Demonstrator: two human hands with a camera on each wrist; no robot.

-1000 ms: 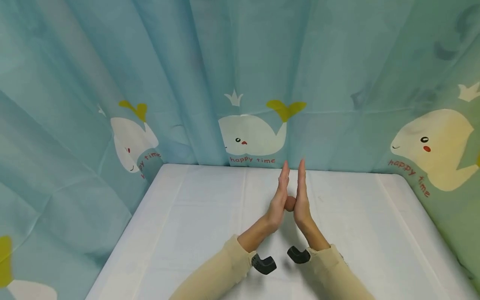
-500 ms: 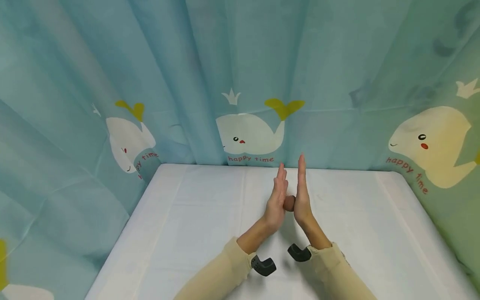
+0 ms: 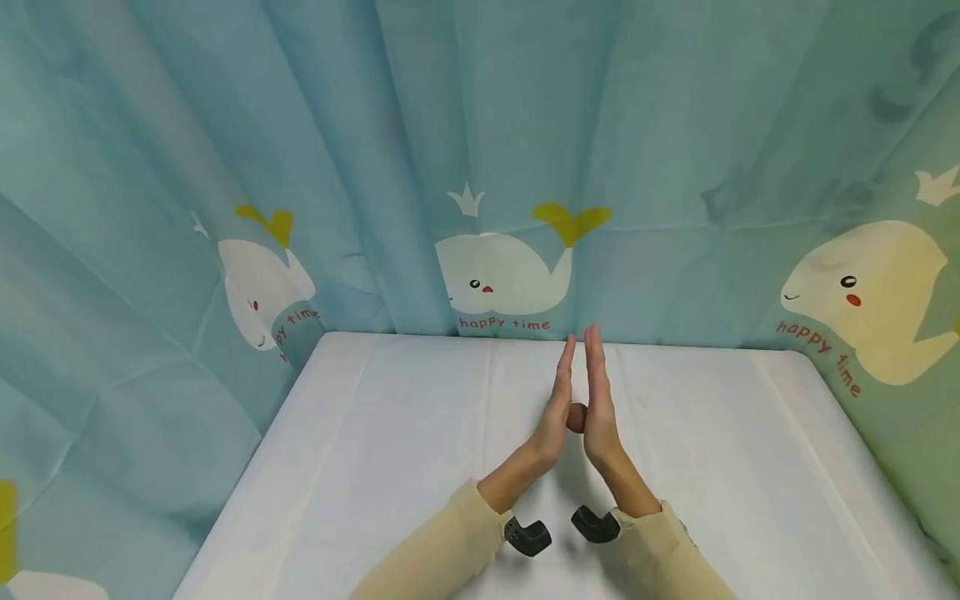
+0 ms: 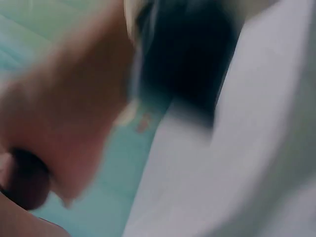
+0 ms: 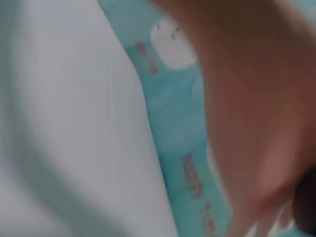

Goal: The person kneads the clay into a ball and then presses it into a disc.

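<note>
A small brown ball [image 3: 577,417], its material unclear, sits between the two facing palms above the table. From its left side my left hand [image 3: 553,421] presses on it, palm inward and fingers straight, pointing away. On the other side my right hand [image 3: 600,412] presses against it with straight, extended fingers. The fingertips stand slightly apart. In the left wrist view the ball [image 4: 28,181] shows dark and blurred at the lower left, against the right palm [image 4: 64,133]. Only part of the ball [image 5: 306,203] appears at the right wrist view's edge.
A white-covered table [image 3: 405,442] lies beneath the hands. Blue-green curtain [image 3: 675,275] with printed whales hangs along its back and sides. Black wrist cameras [image 3: 528,537] stick out from the beige sleeves [image 3: 442,542].
The palms slide against each other: the right hand has drawn back toward the body, and the gap between the hands has narrowed. The ball stays between them, less of it showing.
</note>
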